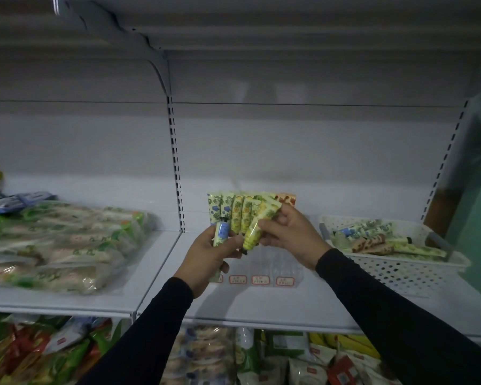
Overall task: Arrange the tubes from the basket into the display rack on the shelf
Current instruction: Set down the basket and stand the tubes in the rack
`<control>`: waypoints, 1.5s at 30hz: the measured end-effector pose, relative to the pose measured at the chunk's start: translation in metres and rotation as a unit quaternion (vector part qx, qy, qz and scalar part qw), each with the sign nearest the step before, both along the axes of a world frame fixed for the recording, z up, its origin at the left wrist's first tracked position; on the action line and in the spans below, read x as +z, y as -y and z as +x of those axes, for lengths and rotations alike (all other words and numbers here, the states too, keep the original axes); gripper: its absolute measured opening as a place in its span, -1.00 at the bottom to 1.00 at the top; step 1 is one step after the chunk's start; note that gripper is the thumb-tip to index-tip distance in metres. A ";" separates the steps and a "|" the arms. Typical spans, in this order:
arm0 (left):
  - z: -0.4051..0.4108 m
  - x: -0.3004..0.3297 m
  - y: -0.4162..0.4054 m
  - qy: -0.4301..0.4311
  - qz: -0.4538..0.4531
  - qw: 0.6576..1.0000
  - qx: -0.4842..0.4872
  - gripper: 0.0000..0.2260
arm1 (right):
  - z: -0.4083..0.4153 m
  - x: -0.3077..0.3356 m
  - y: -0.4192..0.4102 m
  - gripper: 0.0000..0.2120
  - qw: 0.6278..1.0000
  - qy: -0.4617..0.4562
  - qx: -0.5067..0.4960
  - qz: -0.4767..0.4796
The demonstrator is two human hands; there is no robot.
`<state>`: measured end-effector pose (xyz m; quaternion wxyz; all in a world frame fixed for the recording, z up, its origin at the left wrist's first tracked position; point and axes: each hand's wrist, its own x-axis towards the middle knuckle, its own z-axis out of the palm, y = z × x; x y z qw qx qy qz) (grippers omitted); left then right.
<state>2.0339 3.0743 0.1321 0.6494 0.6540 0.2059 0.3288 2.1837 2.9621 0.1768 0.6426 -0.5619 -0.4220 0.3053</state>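
Holding tubes in both hands over a white metal shelf (289,304) in a dim shop aisle. Left hand (208,257) grips a blue-flowered tube (221,233), fingers curled round it, cap end up. Right hand (289,233) pinches a yellow tube (254,232) between thumb and fingers, tube tilted, black cap pointing down-left. Both hands sit just in front of a clear display rack (272,269) with red price labels along its front edge; a row of tubes (242,209) already stands upright at the back of it, blue-flowered ones at left, yellow in the middle, orange at right. White perforated basket (400,270) stands on the same shelf to the right, near the rack, with more tubes (372,240) lying flat inside. Left bay of the shelf carries a heap of green-and-white packets (64,245). White back panel (303,151) with slotted uprights behind; another shelf overhead. Lower shelf packed with mixed packets (261,357). Black sleeves on both arms. Green wall at far right.
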 end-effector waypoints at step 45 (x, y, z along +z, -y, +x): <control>-0.009 -0.041 -0.048 -0.030 0.045 0.987 0.153 -0.98 | 0.017 0.034 -0.073 -0.75 0.867 0.451 -0.200 -0.067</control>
